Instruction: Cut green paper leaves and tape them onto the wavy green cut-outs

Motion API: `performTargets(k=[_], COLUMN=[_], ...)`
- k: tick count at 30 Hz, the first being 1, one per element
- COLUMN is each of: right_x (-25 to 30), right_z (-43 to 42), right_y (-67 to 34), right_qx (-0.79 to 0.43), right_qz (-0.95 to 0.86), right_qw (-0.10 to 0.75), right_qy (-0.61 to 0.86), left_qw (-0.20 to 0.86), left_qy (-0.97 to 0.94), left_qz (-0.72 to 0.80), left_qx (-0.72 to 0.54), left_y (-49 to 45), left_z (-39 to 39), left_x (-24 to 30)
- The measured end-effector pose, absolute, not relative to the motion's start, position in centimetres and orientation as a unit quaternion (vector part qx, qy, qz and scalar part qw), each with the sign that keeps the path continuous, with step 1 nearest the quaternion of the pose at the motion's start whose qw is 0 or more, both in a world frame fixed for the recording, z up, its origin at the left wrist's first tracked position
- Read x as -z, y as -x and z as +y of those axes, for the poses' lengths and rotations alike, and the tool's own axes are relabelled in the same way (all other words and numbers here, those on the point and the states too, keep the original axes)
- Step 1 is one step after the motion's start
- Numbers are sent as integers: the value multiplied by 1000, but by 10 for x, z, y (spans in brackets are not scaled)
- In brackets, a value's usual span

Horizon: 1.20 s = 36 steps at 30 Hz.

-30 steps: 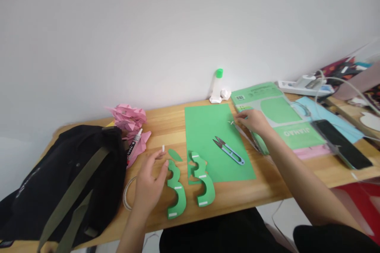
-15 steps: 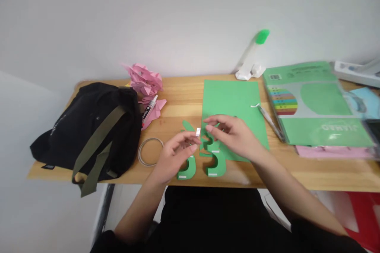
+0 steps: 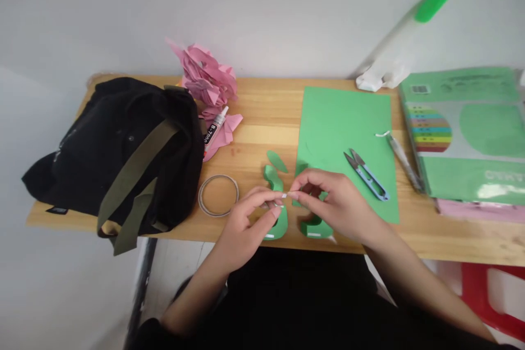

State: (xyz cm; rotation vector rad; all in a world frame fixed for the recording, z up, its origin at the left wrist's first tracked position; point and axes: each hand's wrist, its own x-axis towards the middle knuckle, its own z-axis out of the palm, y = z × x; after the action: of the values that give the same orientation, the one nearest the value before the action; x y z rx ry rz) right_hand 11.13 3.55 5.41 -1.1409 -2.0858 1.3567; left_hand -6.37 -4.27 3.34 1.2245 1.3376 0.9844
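My left hand (image 3: 254,219) and my right hand (image 3: 332,205) meet above the table's front edge, fingertips pinched together on a small white strip of tape (image 3: 287,195). Under them lie two wavy green paper cut-outs (image 3: 275,180) with white tape patches, partly hidden by my fingers. A small green leaf-shaped scrap (image 3: 277,161) lies just behind. A green paper sheet (image 3: 344,120) lies to the right with small blue-handled snips (image 3: 367,175) on it.
A black bag (image 3: 118,147) with olive straps fills the table's left. Beside it lie a tape ring (image 3: 219,195), a glue tube (image 3: 215,126) and crumpled pink paper (image 3: 207,76). A pack of coloured paper (image 3: 467,131), a pen (image 3: 404,161) and a green-capped bottle (image 3: 404,33) are on the right.
My right hand came back from the paper pack on the right to meet my left hand over the cut-outs. Both now pinch the white strip. The view swung left and down.
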Motion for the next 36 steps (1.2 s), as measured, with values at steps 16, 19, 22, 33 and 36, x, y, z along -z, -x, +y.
performTargets(k=[16,19,22,33,36], right_x=[-49,-49,-44,-23,-24], right_z=[25,28,34,58,61], right_y=[-113,-115,-116,-96,-93], right_qx=[-530,-540,-532,-517,-524], right_qz=[-713,-693,-671,-664,-667], right_qw=[187,186,183,183,167], right_qy=[420,440,482,508,503], left_qw=[457,355,219,87,83], left_qy=[-530,-562,-637,-835,-831], left_qz=[593,633,634,508,516], left_qx=[-399,-397,-380,-194,-188], left_y=[63,70,80,89,88], left_z=[-46,-42,-35,-26,-28], left_x=[-26,-18,-11,-2,0])
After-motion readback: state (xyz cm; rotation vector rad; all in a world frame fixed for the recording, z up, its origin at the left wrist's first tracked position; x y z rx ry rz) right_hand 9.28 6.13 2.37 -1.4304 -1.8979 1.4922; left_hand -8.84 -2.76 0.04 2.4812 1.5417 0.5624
